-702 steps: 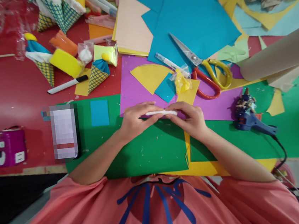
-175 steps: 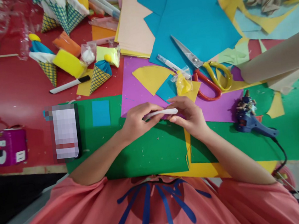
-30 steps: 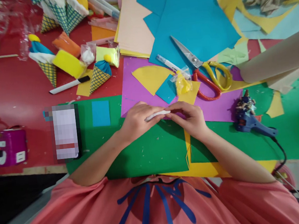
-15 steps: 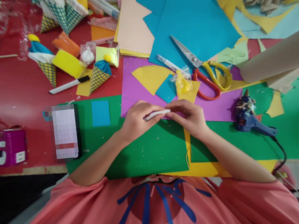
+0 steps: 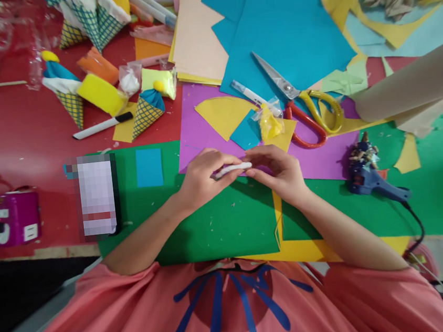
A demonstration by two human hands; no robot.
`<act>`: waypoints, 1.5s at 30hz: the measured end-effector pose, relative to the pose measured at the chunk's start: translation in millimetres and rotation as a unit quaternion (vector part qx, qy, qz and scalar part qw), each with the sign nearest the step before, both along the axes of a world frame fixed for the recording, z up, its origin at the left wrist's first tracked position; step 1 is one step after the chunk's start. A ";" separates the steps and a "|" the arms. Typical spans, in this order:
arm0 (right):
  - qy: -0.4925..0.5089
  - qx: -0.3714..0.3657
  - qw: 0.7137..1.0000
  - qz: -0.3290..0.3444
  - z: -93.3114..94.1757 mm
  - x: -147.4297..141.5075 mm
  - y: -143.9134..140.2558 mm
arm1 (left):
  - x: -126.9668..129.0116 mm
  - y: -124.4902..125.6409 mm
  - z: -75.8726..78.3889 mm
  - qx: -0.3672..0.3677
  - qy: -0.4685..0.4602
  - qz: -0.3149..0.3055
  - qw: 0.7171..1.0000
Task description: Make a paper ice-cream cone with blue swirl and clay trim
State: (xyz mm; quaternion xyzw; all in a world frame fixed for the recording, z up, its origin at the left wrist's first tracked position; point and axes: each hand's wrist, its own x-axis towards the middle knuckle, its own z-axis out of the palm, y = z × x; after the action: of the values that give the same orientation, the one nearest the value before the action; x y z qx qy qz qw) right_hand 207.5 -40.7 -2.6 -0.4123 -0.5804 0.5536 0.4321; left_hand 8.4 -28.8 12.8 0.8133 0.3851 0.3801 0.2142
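A thin strip of white modelling clay (image 5: 233, 169) is pinched between both hands over the front edge of the purple sheet (image 5: 198, 136). My left hand (image 5: 207, 177) is closed around its left end. The thumb and fingertips of my right hand (image 5: 281, 169) grip the other end. Just beyond my fingers are a yellow paper fan shape (image 5: 224, 114), a blue paper piece (image 5: 246, 131) and a small bag of yellow clay (image 5: 270, 124). Two paper cones with blue and yellow tops, one a small cone (image 5: 147, 110), stand farther left.
Scissors (image 5: 293, 92) with red and yellow handles lie beyond my right hand. A blue glue gun (image 5: 377, 178) rests at right on the green sheet (image 5: 212, 230), near a large pale roll (image 5: 410, 82). A blurred phone (image 5: 97, 195) and purple box (image 5: 13, 218) sit left.
My right hand has shifted very slightly left along the white clay strip. My left hand keeps its place, and everything else lies as before.
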 end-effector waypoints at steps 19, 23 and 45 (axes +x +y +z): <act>-0.115 0.096 0.988 -0.032 4.2 1.4 1.3 | -0.4 -1.9 0.2 -0.038 -0.010 0.014 0.999; -0.110 0.081 0.990 -0.040 2.5 1.2 -0.5 | -0.3 -1.1 0.8 -0.027 -0.013 0.011 1.000; -0.111 0.074 0.989 -0.061 1.7 0.2 -1.4 | 2.4 -3.5 0.6 -0.005 0.027 0.062 0.998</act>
State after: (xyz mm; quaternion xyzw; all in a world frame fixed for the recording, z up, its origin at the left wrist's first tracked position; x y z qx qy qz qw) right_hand 207.6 -42.1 -0.9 -0.4723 -0.6382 0.4325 0.4273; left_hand 10.8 -32.3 13.4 0.7966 0.4421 0.3689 0.1841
